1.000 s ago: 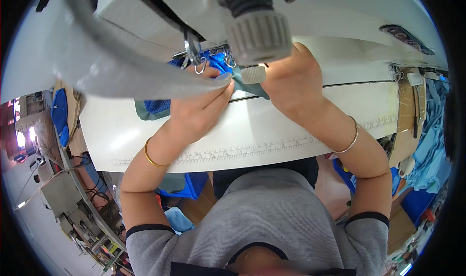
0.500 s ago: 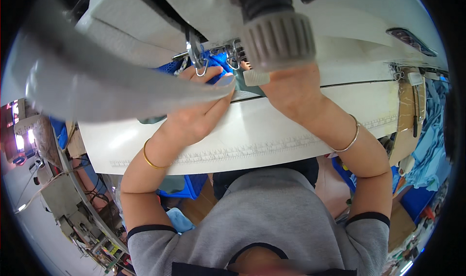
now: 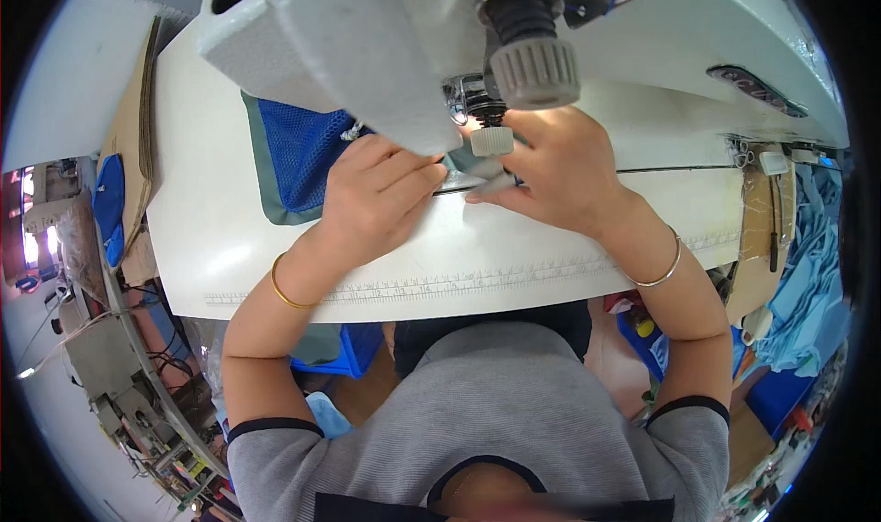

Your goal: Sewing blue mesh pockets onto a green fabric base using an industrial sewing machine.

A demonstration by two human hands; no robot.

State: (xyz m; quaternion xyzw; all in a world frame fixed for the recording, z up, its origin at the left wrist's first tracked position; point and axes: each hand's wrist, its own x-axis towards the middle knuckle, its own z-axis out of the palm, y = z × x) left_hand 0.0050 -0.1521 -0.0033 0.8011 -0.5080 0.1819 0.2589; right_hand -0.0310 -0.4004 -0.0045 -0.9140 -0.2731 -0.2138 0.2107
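A blue mesh fabric piece with a grey-green border lies on the white sewing machine bed, left of my left hand. That hand rests at the piece's right edge, its fingers bent and pressed together on the fabric below the machine head. A strip of grey-green fabric shows between my hands. My right hand is right of the ribbed knobs, thumb and fingers drawn together around a small, blurred greyish thing I cannot make out. The machine head hides the needle area.
A printed ruler scale runs along the near edge of the bed. Cardboard stands at left, near a blue cloth. Light-blue fabric pieces hang at right. Below the bed edge sits a blue bin.
A blurred pale shape across the left has gone from view, and the mesh piece now shows there. My right hand's thumb and fingers have come out from behind the knob.
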